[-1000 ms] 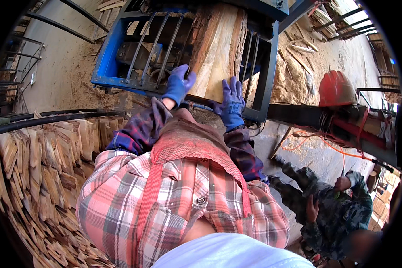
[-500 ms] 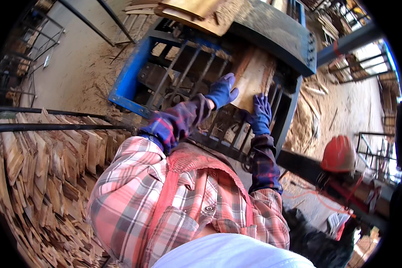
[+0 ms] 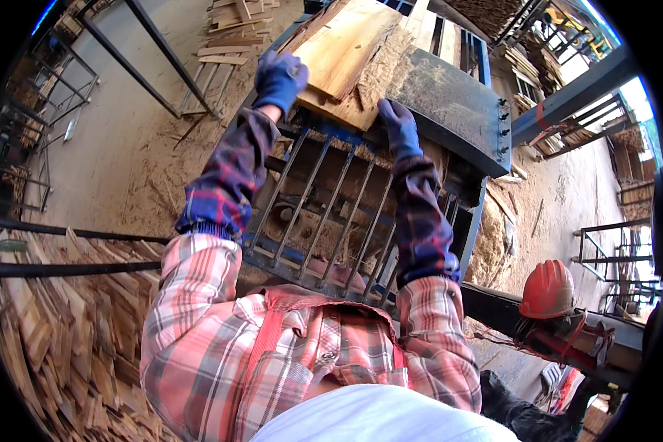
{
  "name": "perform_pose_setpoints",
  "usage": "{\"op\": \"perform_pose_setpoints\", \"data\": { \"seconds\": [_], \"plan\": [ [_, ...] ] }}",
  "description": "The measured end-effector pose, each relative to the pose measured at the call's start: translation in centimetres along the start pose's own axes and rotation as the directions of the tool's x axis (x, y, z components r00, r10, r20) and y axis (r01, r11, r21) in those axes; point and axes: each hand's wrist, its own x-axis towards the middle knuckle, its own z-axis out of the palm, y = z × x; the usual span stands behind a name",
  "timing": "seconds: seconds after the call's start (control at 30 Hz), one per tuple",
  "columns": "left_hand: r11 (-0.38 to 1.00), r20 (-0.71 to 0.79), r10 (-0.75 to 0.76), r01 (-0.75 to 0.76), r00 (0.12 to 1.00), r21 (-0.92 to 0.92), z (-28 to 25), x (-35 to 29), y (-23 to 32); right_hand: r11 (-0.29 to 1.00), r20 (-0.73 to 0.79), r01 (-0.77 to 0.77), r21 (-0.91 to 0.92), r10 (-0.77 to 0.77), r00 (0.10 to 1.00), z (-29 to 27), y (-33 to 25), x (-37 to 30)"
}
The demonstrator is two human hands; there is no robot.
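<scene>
Both of my hands wear blue-purple gloves and reach up to the wooden boards stacked on top of a blue-framed roller machine (image 3: 460, 96). My left hand (image 3: 280, 78) is closed at the left edge of the stack. My right hand (image 3: 399, 127) is closed at the near right corner of the lower board (image 3: 337, 110). Over that one lies a wider upper board (image 3: 350, 46) with bark along its edge. Below my hands, bare metal rollers (image 3: 324, 210) run across the open frame. The fingertips are partly hidden.
Sawdust (image 3: 385, 65) lies on the machine cover. At lower left, behind a black rail (image 3: 74, 269), is a large pile of thin wood offcuts (image 3: 74, 331). A red hard hat (image 3: 547, 289) sits on a dark beam at right. Planks (image 3: 232, 33) lie at the far left.
Both hands have moved up from the plank on the rollers to the boards on top of the machine. That plank no longer shows on the rollers. The view has shifted.
</scene>
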Motion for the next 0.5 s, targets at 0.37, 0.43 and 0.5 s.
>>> {"op": "perform_pose_setpoints", "data": {
  "seconds": [0.37,0.43,0.5],
  "plan": [
    [0.983,0.075,0.012,0.002,0.997,-0.183,1.4,-1.0,1.1,0.966,0.019,-0.246,-0.084,0.248,0.969,0.5,2.0,5.5],
    [0.989,0.095,0.106,-0.095,0.99,-0.112,2.3,-4.0,6.0,0.953,-0.041,-0.301,0.014,0.302,0.952,-0.8,3.5,4.2],
    [0.986,0.072,0.166,-0.166,0.984,-0.003,2.2,-6.6,9.0,0.908,-0.081,-0.263,0.325,0.304,0.949,-1.4,3.1,1.5]
  ]
}}
